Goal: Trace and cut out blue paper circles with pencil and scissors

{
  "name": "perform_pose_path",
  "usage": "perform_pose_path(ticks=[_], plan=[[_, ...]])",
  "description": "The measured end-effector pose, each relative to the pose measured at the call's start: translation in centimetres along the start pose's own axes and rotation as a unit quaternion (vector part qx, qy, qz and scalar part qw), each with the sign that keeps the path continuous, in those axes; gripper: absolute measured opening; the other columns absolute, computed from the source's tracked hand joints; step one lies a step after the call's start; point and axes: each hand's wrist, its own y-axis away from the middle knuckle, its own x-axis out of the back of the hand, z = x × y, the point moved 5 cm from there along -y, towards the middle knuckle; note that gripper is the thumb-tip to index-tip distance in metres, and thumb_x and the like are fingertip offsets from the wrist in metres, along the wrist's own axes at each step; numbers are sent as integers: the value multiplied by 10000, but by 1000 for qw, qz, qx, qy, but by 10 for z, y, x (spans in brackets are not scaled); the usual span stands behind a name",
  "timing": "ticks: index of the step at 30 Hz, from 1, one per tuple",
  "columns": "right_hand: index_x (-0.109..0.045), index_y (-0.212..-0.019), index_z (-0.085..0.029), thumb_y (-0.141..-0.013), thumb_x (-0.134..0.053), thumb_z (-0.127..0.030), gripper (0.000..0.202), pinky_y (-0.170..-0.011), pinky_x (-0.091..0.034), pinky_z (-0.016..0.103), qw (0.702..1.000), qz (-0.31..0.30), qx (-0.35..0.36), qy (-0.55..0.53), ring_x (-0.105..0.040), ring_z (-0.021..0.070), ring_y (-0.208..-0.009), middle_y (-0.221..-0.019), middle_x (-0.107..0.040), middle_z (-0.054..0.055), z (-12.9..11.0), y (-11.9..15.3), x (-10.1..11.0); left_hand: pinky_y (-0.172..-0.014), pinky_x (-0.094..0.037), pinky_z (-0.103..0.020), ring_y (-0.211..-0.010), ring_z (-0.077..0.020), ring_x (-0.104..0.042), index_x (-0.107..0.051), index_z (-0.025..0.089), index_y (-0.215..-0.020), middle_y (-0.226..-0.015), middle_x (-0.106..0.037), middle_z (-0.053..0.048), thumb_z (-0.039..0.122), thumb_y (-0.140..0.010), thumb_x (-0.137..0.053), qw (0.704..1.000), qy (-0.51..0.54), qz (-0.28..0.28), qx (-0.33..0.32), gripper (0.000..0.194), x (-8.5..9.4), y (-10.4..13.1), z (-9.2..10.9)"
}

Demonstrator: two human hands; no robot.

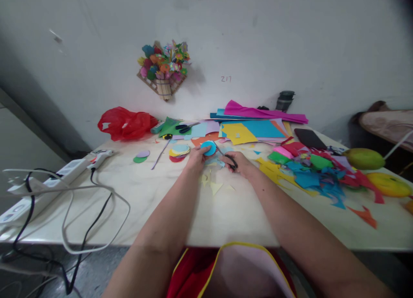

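Between the fingers of my left hand [197, 156] is a blue paper circle [209, 149], held above the middle of the table. My right hand [238, 161] is closed around the dark handles of a pair of scissors [231, 162], whose blades point up and left toward the circle. Pale yellow paper scraps [215, 187] lie on the table below my hands. Left of my left hand sits a stack of coloured paper circles [179, 152]. Farther left are a lilac and a green circle [140, 159].
Coloured paper sheets [238, 133] spread along the back, with another pair of scissors [184, 128]. A heap of scraps [311, 177], a phone [309, 139] and yellow fruit [389, 184] lie right. A red plastic bag [125, 124], power strip [63, 173] and looping cables are left.
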Motion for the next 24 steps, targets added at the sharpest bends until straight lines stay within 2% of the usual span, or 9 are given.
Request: perform_pose_path(ticks=[14, 24], plan=[[-480, -580, -172, -609, -625, -402, 274, -316, -286, 183, 1000, 6, 4, 2, -375, 62, -348, -420, -450, -35, 1, -2, 1, -740, -512, -354, -709, -197, -645, -649, 86, -768, -752, -673, -78, 163, -600, -692, 1000, -16, -16, 0, 190, -2, 0, -2], [-498, -600, -161, -584, -668, -349, 255, -319, -255, 179, 999, 16, 29, 39, -378, 53, -349, -439, -451, -46, -5, 2, 0, -721, -518, -343, -692, -189, -641, -644, 84, -758, -743, -673, -77, 161, -585, -696, 1000, -13, -10, 2, 197, -3, 2, 0]])
